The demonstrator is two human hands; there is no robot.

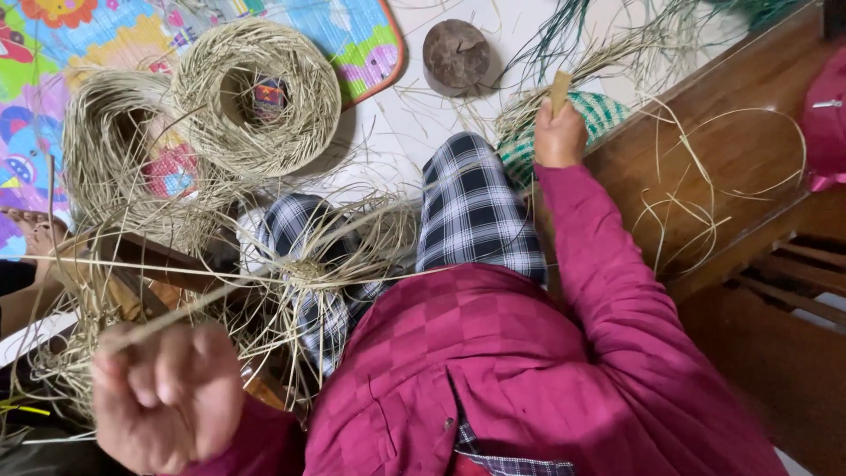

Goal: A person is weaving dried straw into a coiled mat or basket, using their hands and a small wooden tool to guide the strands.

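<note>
While the left hand (167, 397) is clenched into a fist close under the camera, it pinches a long pale straw strand (264, 282) that runs away from its knuckles toward the tangled knot of fibres (308, 264) lying on the lap of the checked trousers (476, 211). Far out past the knee, the right hand (560, 132) is closed around a flat tan strip (560, 91) that stands up above its fingers; just beyond that hand lies a green-and-white woven piece (599, 115).

As a judgement: the strand looks taut and thin, so a hard pull from the fist could snap it or drag the loose knot off the lap. Stray fibres cross each other all around the left hand, and the pulled strand could snag on them and tighten the tangle.

Ahead of the left hand, on a bright play mat (361, 44), sit two hollow coils of straw (256, 92) shaped like open nests. Nothing of the straw work lies inside them; only the mat's pattern shows through their centres. Between the two hands, farther out on the pale floor, rests a round brown shell-like bowl (456, 55), dome upward so far as I can tell, its inside hidden. Loose strips (696, 194) curl on the wooden ledge (749, 150) beside the right forearm.
</note>
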